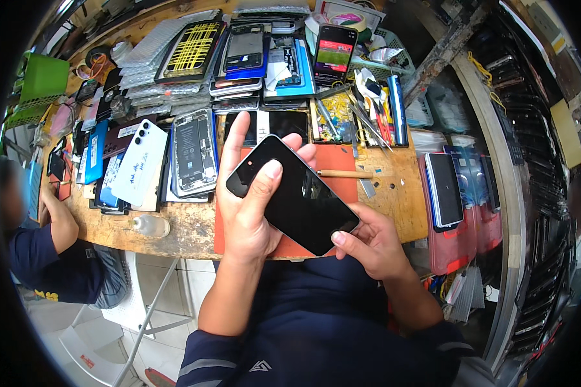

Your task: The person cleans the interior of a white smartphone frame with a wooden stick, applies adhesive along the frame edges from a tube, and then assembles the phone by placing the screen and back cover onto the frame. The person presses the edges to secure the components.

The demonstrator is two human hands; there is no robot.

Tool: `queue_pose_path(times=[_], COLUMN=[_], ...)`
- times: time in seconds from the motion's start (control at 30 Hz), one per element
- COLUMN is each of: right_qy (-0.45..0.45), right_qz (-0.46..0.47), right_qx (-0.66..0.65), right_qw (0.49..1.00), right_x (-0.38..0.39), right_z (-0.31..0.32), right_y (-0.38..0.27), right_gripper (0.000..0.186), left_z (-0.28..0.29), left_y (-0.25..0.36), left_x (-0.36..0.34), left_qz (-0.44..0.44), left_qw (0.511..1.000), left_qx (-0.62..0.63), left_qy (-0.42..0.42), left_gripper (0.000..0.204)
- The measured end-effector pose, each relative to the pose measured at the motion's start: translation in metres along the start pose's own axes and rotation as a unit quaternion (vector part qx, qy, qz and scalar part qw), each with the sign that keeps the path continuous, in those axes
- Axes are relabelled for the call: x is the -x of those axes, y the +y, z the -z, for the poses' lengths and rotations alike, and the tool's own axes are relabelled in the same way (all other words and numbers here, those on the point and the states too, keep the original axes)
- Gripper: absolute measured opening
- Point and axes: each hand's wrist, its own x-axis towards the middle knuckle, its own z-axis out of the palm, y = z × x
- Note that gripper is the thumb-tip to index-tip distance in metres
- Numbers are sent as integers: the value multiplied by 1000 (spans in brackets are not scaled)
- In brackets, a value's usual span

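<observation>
A smartphone point(310, 209) with a dark screen is tilted between my two hands, above the front edge of the workbench. My left hand point(250, 203) grips its upper left end, thumb pressed on the glass, index finger raised and other fingertips showing past the far edge. At the lower right corner my right hand point(371, 245) pinches the phone, thumb on the screen and fingers underneath. Beneath the phone lies an orange-red mat point(339, 161), and a wooden-handled tool point(345, 174) rests on it just beyond.
An opened phone point(195, 155) and a white phone back point(141, 161) lie left, near a small clear bottle point(152, 225). Phone stacks and bubble wrap point(155, 51) fill the back. A lit phone point(334, 55) stands behind tweezers point(368, 119). Another person point(55, 258) sits at far left.
</observation>
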Motion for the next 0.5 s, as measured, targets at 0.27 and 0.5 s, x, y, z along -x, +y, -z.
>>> queue_pose_path(times=[0.27, 0.5], right_qy=[11, 101], right_qz=[2, 190], right_qx=[7, 251], right_qw=[1000, 944], right_x=[4, -1], right_z=[0, -9], right_y=[0, -4], right_gripper=[40, 70], left_z=[-1, 5], left_y=[2, -7], left_x=[2, -3], left_qz=[6, 41], left_qw=[1000, 996], left_qx=[22, 73], left_qy=[-12, 10], left_gripper=[92, 82])
